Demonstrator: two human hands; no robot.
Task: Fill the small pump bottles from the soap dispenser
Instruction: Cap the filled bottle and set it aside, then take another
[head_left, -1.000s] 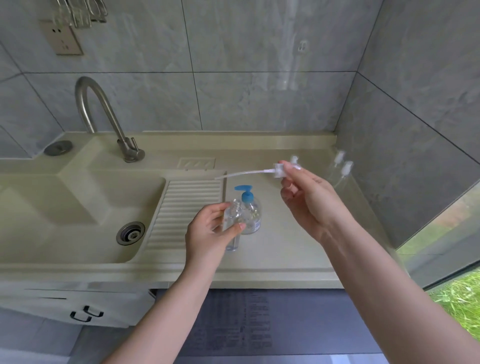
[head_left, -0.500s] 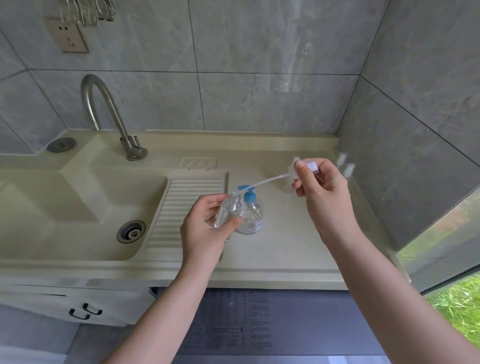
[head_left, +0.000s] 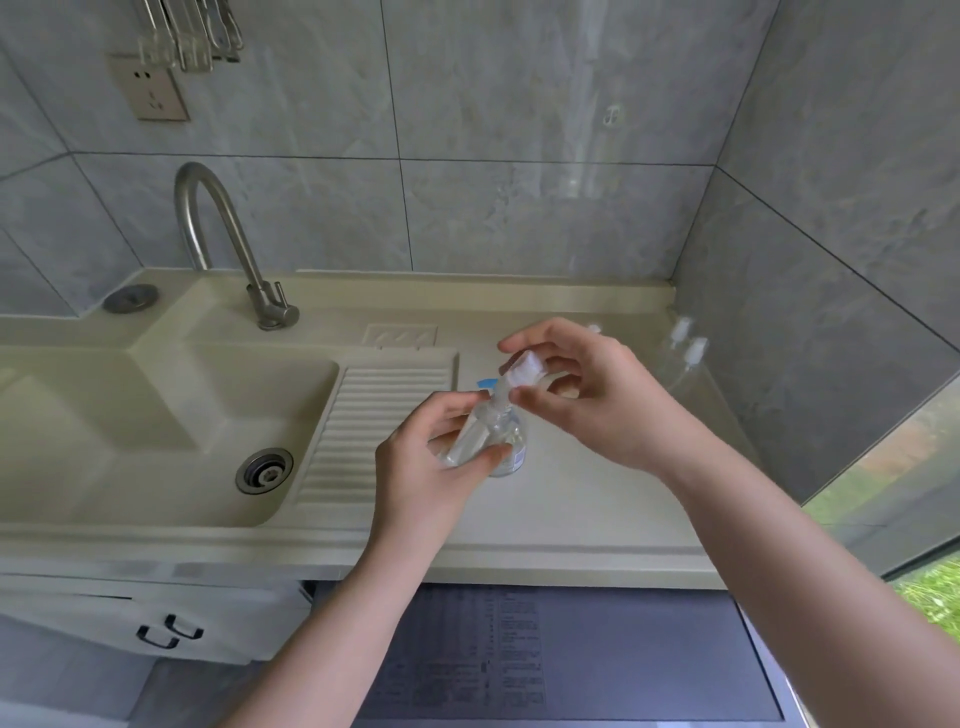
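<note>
The surface (head_left: 571, 514) was a smooth cream slab, walled by grey tile behind and to the right of the sink (head_left: 156, 415), with its front edge running open toward the person. Bare room lay on the surface to the right of the sink, in front of the two hands. The ribbed drainboard (head_left: 379, 415) sloped into the sink's right side, and a curved metal tap (head_left: 228, 244) rose behind the sink. The left hand (head_left: 431, 467) gripped a small clear bottle (head_left: 475, 436), fingers and thumb curled round its body, just right of the drainboard and lifted off the surface. The bottle was tilted, its long axis running from lower left up to the right, neck toward the right hand (head_left: 587, 400). That hand pinched a white pump (head_left: 524, 370) between thumb and fingertips at the bottle's neck; whether the pump was seated I could not tell. Behind the bottle and partly hidden stood the dispenser (head_left: 514, 447), a rounded clear bottle with a blue top, resting on the surface. Far right of the sink, against the right wall, stood two more clear bottles (head_left: 685, 358) with white pumps, upright and close together, their bodies hard to make out against the tile.
</note>
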